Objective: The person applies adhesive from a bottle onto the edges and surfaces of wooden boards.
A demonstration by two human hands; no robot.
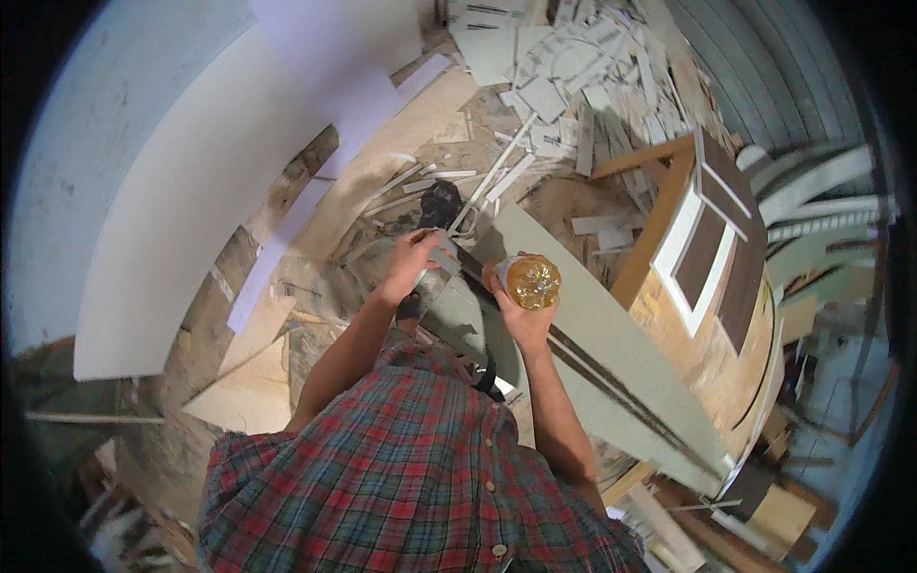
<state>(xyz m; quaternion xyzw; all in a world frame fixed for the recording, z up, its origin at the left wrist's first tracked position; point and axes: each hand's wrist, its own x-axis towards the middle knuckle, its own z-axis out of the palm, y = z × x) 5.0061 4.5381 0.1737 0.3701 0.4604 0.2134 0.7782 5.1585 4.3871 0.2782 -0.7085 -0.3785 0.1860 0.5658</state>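
My right hand [523,320] is wrapped round a clear plastic bottle [534,283] of yellowish liquid. The bottle's ribbed base faces up toward me, and its neck is hidden beneath. To the left, the fingers of my left hand [413,263] are bent together at a small greyish piece [445,256], too unclear to name. Both hands are above the upper end of a long pale green board [621,329], which runs down to the lower right. Dark lines follow its length, close to my right wrist.
A wooden bench [659,307] carrying dark and white panels [712,248] stands at right. White offcuts [583,67] are heaped at the far side. Large white sheets [205,181] lean at left. Strips and scraps [420,181] litter the floor around a black object [441,204].
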